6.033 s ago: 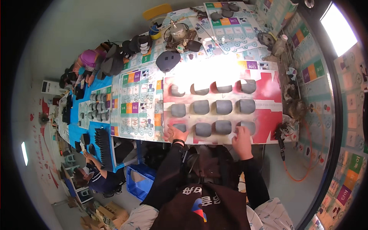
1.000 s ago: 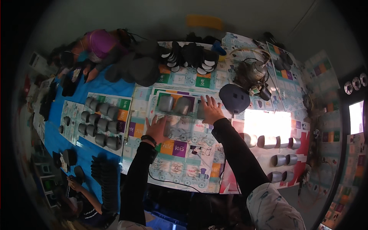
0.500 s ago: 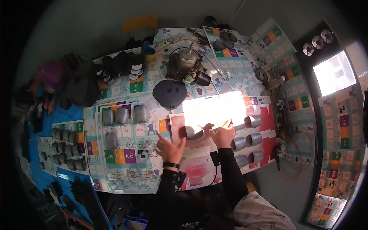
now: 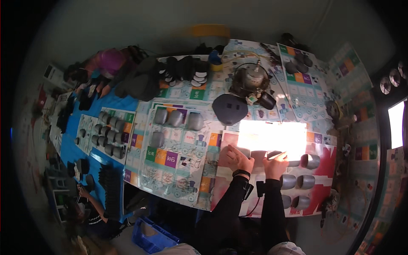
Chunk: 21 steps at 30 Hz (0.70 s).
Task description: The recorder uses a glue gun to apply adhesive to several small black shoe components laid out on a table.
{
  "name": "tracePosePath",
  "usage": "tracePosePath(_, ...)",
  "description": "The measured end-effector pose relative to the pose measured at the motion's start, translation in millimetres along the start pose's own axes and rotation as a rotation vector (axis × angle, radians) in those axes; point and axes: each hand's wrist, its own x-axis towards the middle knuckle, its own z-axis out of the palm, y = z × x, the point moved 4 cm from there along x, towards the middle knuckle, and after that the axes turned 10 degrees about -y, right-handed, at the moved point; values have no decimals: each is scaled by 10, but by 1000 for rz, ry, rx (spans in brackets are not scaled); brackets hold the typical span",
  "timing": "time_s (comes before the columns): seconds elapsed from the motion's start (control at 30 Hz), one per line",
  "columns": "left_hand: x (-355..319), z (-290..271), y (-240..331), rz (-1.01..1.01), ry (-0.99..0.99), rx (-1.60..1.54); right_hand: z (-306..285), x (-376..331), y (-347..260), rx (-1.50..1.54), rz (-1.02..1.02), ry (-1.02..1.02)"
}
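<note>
My left hand is over the red-stained sheet, fingers stretched out and apart. Just beyond it sits a grey curved cup-shaped piece, partly hidden by the hand; whether they touch is unclear. My right hand is closed on a dark curved piece at the near edge of a bright patch of light. To its right, several more grey cup-shaped pieces lie in rows on the red-stained sheet.
A metal pot-like device stands beyond my hands, with a dark flat pad beside it. More grey pieces sit on the printed boards to the left. A blue crate is below the table. Other people work around the blue table.
The view has turned left, so the table appears farther right. My left hand has moved closer to my right hand and the grey piece. The right hand stays closed on its dark piece.
</note>
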Motion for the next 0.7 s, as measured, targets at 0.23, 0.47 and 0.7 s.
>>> tracePosePath(0.23,421,-1445,-992,304,56,340,-409,-236,-1013,90,-321,-219)
tracePosePath(0.47,1589,-2191,-2423,687,115,778,712,-1009,-2773,-95,-834,-421)
tracePosePath(0.7,1856,-2293,-2713,868,8,589,1384,-1088,-3194,-253,-849,-407)
